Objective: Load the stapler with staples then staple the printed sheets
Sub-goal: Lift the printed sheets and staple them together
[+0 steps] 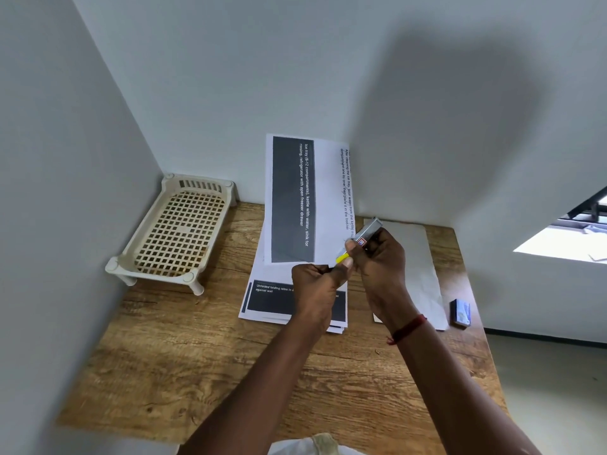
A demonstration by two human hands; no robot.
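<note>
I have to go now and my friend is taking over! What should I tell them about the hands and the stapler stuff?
Right hand: holds the stapler raised above the table.
Left hand: fingers pinch the yellow part at the stapler's near end.
Printed sheets: stacked mid-table, the top one leaning on the wall.
Small blue box: on the table's right edge, possibly staples.
Done: stapler picked up, loading seemingly under way.
Left: finish loading, then staple the sheets.
</note>
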